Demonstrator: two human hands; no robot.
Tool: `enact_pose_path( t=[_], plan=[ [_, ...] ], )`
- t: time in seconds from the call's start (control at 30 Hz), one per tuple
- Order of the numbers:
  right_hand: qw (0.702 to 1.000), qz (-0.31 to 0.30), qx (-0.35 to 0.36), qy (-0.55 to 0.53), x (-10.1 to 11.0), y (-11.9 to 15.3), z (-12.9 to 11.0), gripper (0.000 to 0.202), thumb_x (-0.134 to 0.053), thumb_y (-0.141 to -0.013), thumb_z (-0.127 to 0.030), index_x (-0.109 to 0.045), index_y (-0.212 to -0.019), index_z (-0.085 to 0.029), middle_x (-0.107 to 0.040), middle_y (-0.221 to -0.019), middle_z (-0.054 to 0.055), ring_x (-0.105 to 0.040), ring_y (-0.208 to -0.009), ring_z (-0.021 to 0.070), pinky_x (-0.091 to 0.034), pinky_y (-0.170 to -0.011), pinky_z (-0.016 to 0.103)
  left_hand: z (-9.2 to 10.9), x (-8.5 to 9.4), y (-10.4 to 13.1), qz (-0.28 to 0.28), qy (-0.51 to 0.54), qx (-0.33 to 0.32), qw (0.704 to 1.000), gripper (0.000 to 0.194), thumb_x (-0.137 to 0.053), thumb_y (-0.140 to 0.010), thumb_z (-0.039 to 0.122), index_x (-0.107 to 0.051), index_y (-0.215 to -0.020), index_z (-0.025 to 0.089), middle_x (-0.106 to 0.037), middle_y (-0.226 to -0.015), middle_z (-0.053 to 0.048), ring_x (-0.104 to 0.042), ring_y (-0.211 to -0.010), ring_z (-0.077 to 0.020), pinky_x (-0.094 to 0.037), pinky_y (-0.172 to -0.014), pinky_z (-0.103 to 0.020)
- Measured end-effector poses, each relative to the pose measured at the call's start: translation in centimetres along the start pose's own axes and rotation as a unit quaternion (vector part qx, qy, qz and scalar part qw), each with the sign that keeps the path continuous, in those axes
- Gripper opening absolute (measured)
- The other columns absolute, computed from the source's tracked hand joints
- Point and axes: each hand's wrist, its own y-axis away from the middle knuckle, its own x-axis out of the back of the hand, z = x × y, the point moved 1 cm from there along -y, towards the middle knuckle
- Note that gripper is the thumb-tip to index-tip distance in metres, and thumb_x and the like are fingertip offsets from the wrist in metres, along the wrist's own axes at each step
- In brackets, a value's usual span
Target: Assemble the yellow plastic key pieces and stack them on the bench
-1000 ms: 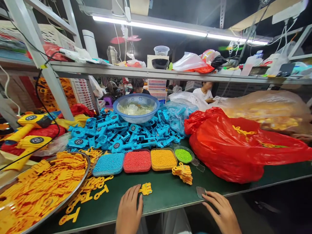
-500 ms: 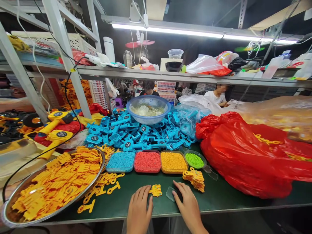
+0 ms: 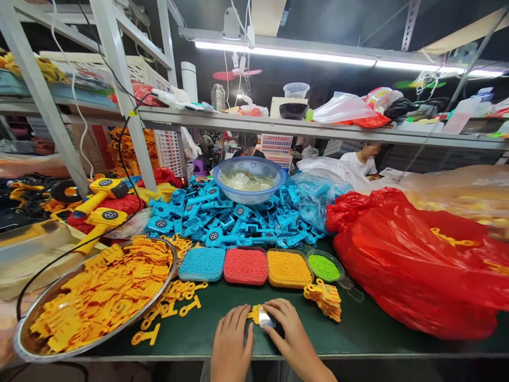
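Piece, yellow, between left hand, thumb apart, and right hand, pinching clear plate over it

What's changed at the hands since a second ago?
The right hand moved left, bringing the clear plastic piece over the small yellow part, now partly covered. The left hand stays beside that part; the yellow stack and red bag haven't moved.

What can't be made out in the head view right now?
All in the head view:
Yellow piece: its right part, masked by the glary clear plate at the right hand.
Left hand: its grip, hidden by its own fingers.
Red bag: most contents, behind its plastic; right side cut off by the frame.
Far person: torso, behind the blue bowl.
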Motion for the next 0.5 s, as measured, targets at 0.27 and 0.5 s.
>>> enact_pose_path(
  t=[0.27,0.5],
  plan=[
    [0.997,-0.04,-0.044,-0.051,-0.39,-0.92,-0.51,0.029,-0.051,-0.083,-0.023,-0.058,-0.111,-0.022,-0.058,-0.115,0.008,-0.051,-0.107,0.0204,-0.041,-0.093,0.036,0.28,0.11,0.03,-0.019,0.002,0.015,1.0,0.028,-0.043,-0.084,0.018,-0.055,-0.11,0.019,-0.064,-0.107,-0.003,-0.056,-0.099,-0.0185,-0.045,-0.083,-0.035],
    [0.997,-0.049,-0.038,-0.036,-0.32,-0.99,-0.59,0.03,-0.052,-0.083,-0.027,-0.059,-0.112,-0.022,-0.059,-0.116,0.008,-0.052,-0.108,0.02,-0.041,-0.093,0.034,0.4,0.14,0.03,-0.018,0.007,0.02,1.0,0.028,-0.042,-0.084,0.018,-0.055,-0.109,0.019,-0.064,-0.106,-0.003,-0.056,-0.099,-0.0188,-0.045,-0.083,-0.035]
  ],
)
